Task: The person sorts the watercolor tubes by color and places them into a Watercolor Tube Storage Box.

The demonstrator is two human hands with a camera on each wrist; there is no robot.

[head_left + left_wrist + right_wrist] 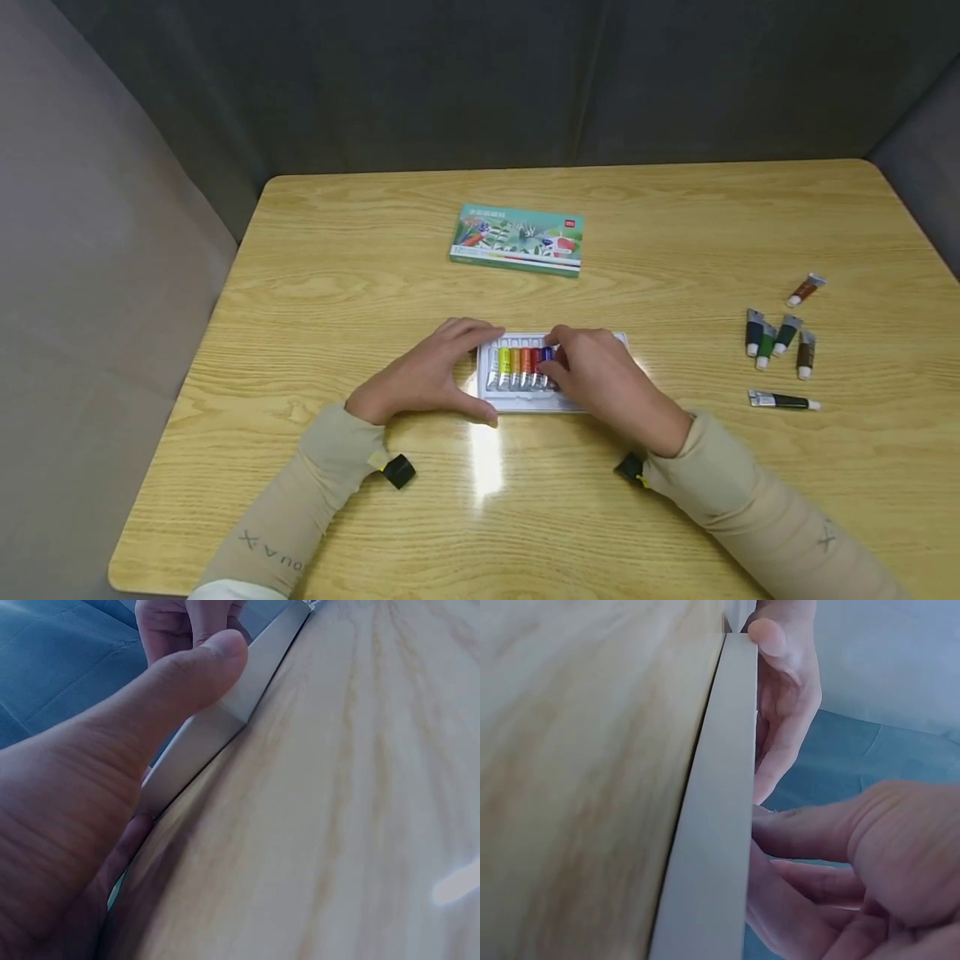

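A white plastic tray (536, 403) lies on the table with a row of small paint tubes (514, 362) in its slots, running from pale and yellow through orange and red. At the tray's left end, my left hand (431, 371) holds it, fingers at the far corner and thumb at the near one. My right hand (611, 379) reaches over the right part and pinches a blue paint tube (547, 354) in the row beside the red one. That hand covers the slots farther right. In the right wrist view, the tray's side wall (709, 825) hides the fingertips.
A green paint box (517, 240) with a plant print lies beyond the tray. Off to the right are several loose tubes: dark ones, a green tube (765, 346), brown ones, and a black tube (783, 401) lying sideways. Grey cloth partitions (420, 83) stand around the wooden table (300, 275).
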